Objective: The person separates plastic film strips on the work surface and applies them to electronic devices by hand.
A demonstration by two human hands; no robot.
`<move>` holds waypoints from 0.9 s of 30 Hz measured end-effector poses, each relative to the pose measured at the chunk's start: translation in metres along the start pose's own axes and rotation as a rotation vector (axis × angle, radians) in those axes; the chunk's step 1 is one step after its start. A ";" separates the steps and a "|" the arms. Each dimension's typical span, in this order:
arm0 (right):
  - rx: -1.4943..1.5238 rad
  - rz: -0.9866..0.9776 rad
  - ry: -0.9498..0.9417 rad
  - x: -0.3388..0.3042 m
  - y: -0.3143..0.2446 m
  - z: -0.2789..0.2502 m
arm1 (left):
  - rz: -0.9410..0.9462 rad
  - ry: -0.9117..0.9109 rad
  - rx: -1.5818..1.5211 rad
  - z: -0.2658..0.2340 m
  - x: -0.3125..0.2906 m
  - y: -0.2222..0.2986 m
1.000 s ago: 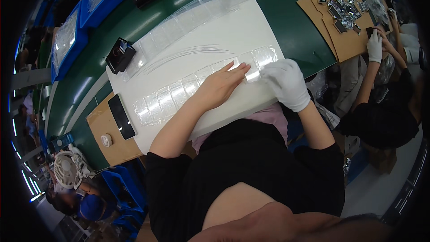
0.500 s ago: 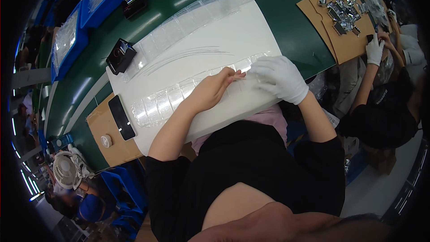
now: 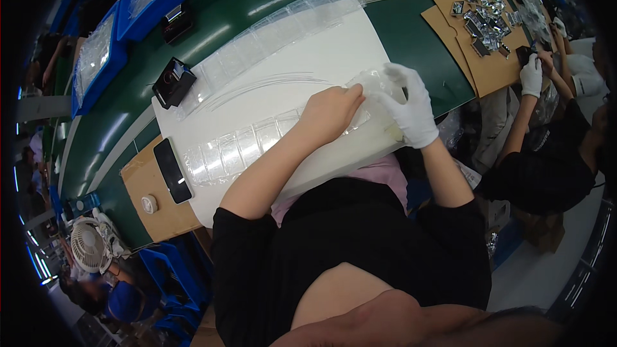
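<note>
A row of overlapping clear plastic bags [image 3: 241, 146] lies along the near side of the white board [image 3: 283, 173]. At its right end a clear plastic bag [image 3: 373, 82] is raised and crumpled between my hands. My bare left hand [image 3: 329, 114] is closed, its fingertips pinching at the left edge of that bag. My right hand [image 3: 414, 108], in a white glove, curves its thumb and fingers around the bag's right side. A small pale yellowish patch [image 3: 393, 132] shows below the glove; what it is I cannot tell.
A second bag row [image 3: 276, 26] and thin strips [image 3: 263, 83] lie farther off. A black open box [image 3: 173, 82], a dark phone [image 3: 172, 170] and a tape roll [image 3: 149, 204] sit left. Blue bins [image 3: 119, 58] stand beyond. At right, a co-worker handles items near metallic parts [image 3: 491, 22] on cardboard.
My left hand has moved right, and its fingers have closed at the bag. My right hand has turned and its fingers curl more. A dark object on the green surface has shifted left.
</note>
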State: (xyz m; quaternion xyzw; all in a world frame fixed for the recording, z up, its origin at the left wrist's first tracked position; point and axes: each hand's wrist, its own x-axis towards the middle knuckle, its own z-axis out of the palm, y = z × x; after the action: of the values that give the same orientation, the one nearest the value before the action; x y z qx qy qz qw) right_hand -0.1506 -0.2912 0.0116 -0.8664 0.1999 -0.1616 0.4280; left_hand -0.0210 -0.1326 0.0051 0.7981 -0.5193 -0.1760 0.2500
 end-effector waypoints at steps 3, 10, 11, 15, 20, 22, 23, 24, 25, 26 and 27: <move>0.375 0.137 0.312 -0.011 -0.003 0.028 | -0.059 0.054 -0.128 -0.003 0.007 0.005; 0.327 0.343 0.278 0.011 -0.031 0.065 | -0.241 0.244 -0.399 0.005 0.001 0.008; 0.306 0.384 0.257 0.014 -0.035 0.065 | -0.255 0.284 -0.405 0.007 0.000 0.006; 0.366 0.279 0.413 0.014 -0.023 0.072 | -0.301 0.470 -0.660 0.006 0.004 -0.022; 0.662 0.481 0.461 0.001 -0.022 0.059 | -0.491 0.447 -1.045 -0.004 0.002 -0.049; 0.749 0.561 0.467 -0.008 -0.016 0.048 | -0.542 0.410 -1.149 -0.004 0.003 -0.050; 0.671 0.544 0.434 -0.013 -0.008 0.041 | -0.507 0.394 -1.047 -0.004 0.005 -0.048; 0.592 0.530 0.400 -0.019 -0.001 0.035 | -0.475 0.378 -0.947 -0.003 0.005 -0.045; 0.514 0.516 0.364 -0.024 0.006 0.030 | -0.441 0.363 -0.846 -0.003 0.005 -0.043; 0.436 0.500 0.329 -0.029 0.011 0.028 | -0.406 0.348 -0.745 -0.004 0.005 -0.040; 0.435 0.503 0.326 -0.032 0.003 0.026 | -0.410 0.347 -0.747 -0.004 0.004 -0.038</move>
State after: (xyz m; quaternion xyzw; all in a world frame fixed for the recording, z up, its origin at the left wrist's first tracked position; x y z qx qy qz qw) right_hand -0.1678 -0.2599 -0.0093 -0.6419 0.4330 -0.2259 0.5911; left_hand 0.0106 -0.1229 -0.0140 0.7572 -0.2021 -0.2606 0.5638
